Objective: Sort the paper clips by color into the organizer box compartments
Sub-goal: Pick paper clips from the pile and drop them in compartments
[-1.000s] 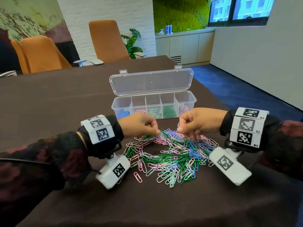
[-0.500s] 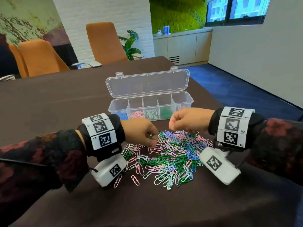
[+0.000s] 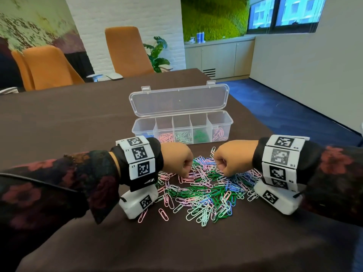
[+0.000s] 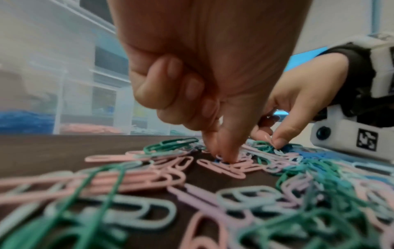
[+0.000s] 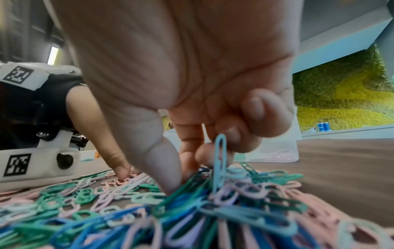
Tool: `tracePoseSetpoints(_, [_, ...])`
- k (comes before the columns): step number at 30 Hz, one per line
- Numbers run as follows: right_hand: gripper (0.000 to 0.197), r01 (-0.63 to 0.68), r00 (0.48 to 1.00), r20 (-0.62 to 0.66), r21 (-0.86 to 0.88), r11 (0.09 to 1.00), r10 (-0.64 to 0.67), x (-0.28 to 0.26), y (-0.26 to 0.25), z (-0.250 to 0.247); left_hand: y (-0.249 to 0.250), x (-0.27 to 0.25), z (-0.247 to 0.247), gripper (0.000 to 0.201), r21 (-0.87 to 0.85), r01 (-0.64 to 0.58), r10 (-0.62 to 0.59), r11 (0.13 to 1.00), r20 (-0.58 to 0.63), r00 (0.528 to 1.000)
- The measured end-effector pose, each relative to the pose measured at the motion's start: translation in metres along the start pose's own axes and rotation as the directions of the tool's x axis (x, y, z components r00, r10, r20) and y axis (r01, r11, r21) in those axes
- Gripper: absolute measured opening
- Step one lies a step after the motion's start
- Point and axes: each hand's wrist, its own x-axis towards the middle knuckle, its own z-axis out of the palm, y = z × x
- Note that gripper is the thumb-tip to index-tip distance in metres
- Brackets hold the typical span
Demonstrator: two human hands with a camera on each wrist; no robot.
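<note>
Left hand: the left hand (image 3: 177, 160) is curled, thumb and forefinger tips (image 4: 228, 151) pressed together into the left edge of the paper clip pile (image 3: 206, 191); whether a clip is caught between them cannot be told.
Pile: mixed pink, green, blue and pale clips lie tangled on the brown tabletop (image 3: 78, 118), in front of the open organizer box (image 3: 228, 122).
Right hand: the right hand (image 3: 228, 160) is curled, with a light blue clip (image 5: 220, 156) standing upright against its fingers.
Advice: lift one clip slowly so linked neighbours drop off before carrying it to its colour's compartment.
</note>
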Motion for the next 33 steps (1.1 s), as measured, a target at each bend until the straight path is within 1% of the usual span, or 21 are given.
tracePoseSetpoints(1, [0.028,-0.003,1.0,-0.004,0.005,1.0,0.003,0.0,0.001,0.0,-0.002,-0.001,-0.002,0.007,-0.04,0.001,-0.001,0.999,-0.005,1.0])
tracePoseSetpoints(5, [0.028,0.006,1.0,-0.028,0.048,0.999,-0.005,-0.001,0.006,0.002,-0.011,-0.005,-0.009,0.019,-0.216,0.024,-0.031,0.976,-0.032,0.999])
tracePoseSetpoints(9, [0.026,0.006,0.999,-0.04,0.081,0.997,-0.003,-0.002,0.008,0.004,-0.014,-0.012,-0.016,0.015,-0.329,0.009,-0.014,0.944,-0.013,1.0])
tracePoseSetpoints(11, [0.026,0.005,0.999,-0.039,0.091,0.996,-0.001,-0.002,0.008,0.004,-0.013,-0.015,-0.017,0.013,-0.352,0.003,-0.001,0.936,0.006,1.0])
tracePoseSetpoints(13, [0.025,0.005,0.999,-0.036,0.096,0.995,-0.001,-0.003,0.008,0.004,-0.011,-0.017,-0.015,0.015,-0.358,-0.004,0.004,0.934,-0.001,1.0])
tracePoseSetpoints(18, [0.026,0.015,0.999,-0.047,0.094,0.995,-0.01,-0.005,0.007,0.004,-0.005,-0.017,-0.003,0.022,-0.315,-0.012,-0.012,0.949,-0.076,0.997])
tracePoseSetpoints(20, [0.027,0.026,0.998,-0.067,0.098,0.995,-0.02,-0.006,0.006,0.005,-0.004,-0.015,0.001,0.025,-0.325,-0.019,-0.017,0.945,-0.109,0.994])
tracePoseSetpoints(23, [0.028,0.041,0.994,-0.103,0.115,0.992,-0.029,-0.009,0.006,0.005,-0.005,-0.014,0.005,0.022,-0.417,-0.024,-0.029,0.909,-0.119,0.992])
tracePoseSetpoints(26, [0.027,0.058,0.99,-0.139,0.155,0.986,-0.036,-0.013,0.007,0.005,-0.008,-0.014,0.009,0.017,-0.552,-0.016,-0.035,0.834,-0.083,0.996])
tracePoseSetpoints(28, [0.027,0.072,0.987,-0.153,0.171,0.983,-0.045,-0.018,0.008,0.002,-0.012,-0.014,0.01,0.019,-0.56,0.006,-0.053,0.828,-0.069,0.996])
tracePoseSetpoints(30, [0.026,0.079,0.99,-0.127,0.169,0.982,-0.057,-0.023,0.009,0.0,-0.015,-0.015,0.01,0.016,-0.532,0.022,-0.075,0.847,-0.079,0.994])
tracePoseSetpoints(33, [0.023,0.067,0.998,-0.024,0.115,0.991,-0.065,-0.028,0.006,0.002,-0.019,-0.018,0.009,0.007,-0.535,0.023,-0.099,0.845,-0.114,0.989])
